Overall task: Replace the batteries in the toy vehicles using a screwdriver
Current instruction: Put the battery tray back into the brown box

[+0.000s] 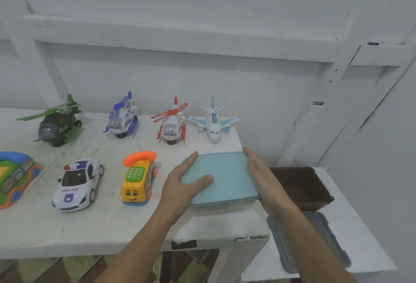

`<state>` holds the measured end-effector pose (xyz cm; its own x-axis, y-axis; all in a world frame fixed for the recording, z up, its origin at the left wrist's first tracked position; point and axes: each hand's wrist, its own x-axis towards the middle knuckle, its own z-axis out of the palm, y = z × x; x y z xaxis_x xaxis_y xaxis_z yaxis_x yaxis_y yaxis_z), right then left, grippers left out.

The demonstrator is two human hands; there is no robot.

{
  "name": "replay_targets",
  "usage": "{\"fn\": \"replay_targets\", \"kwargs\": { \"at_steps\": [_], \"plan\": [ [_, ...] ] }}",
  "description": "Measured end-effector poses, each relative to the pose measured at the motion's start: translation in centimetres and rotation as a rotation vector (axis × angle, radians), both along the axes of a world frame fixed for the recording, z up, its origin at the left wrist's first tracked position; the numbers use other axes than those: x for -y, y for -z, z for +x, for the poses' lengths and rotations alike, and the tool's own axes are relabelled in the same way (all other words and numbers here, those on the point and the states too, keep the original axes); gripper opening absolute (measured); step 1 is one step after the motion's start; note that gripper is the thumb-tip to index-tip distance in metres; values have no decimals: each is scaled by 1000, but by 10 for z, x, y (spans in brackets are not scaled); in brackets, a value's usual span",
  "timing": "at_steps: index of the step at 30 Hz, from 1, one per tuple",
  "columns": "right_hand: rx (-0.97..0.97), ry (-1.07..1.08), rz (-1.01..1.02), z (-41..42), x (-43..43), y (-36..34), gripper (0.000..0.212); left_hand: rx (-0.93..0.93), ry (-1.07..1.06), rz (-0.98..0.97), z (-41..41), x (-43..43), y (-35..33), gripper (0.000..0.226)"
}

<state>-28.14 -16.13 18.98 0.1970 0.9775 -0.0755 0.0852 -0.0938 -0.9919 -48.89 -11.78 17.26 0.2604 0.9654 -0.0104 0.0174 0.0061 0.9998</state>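
Observation:
A light blue lidded box (225, 170) lies at the right end of the white table (112, 226). My left hand (182, 183) grips its left edge, thumb lying on the lid. My right hand (258, 170) presses flat against its right side, fingers straight. Toy vehicles stand on the table: a green helicopter (56, 122), a blue helicopter (122, 116), a red helicopter (172, 122), a white airplane (212, 120), a police car (77, 183) and a yellow phone bus (138, 179). No screwdriver or batteries are visible.
A colourful toy (15, 177) is cut off at the left edge. On a lower white surface to the right sit an open brown box (301, 186) and a grey lid (315, 242). A white wall with wooden rails stands behind.

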Motion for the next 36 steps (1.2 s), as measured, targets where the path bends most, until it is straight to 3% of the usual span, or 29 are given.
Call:
{"fn": "replay_targets", "kwargs": {
  "at_steps": [9, 15, 20, 30, 36],
  "plan": [
    [27, 120, 101, -4, 14, 2, 44, 26, -21, 20, 3, 8, 4, 80],
    [146, 118, 56, 13, 31, -6, 50, -100, 158, 74, 13, 8, -1, 97],
    [196, 112, 33, 51, 45, -8, 58, -194, 294, 102, 49, 5, -7, 96],
    [305, 214, -53, 205, 30, 17, 62, -348, 495, 109, 222, -48, 12, 101],
    [267, 150, -123, 338, -19, 57, 64, -265, 481, -18, 357, -87, 62, 100]
  ]
}}
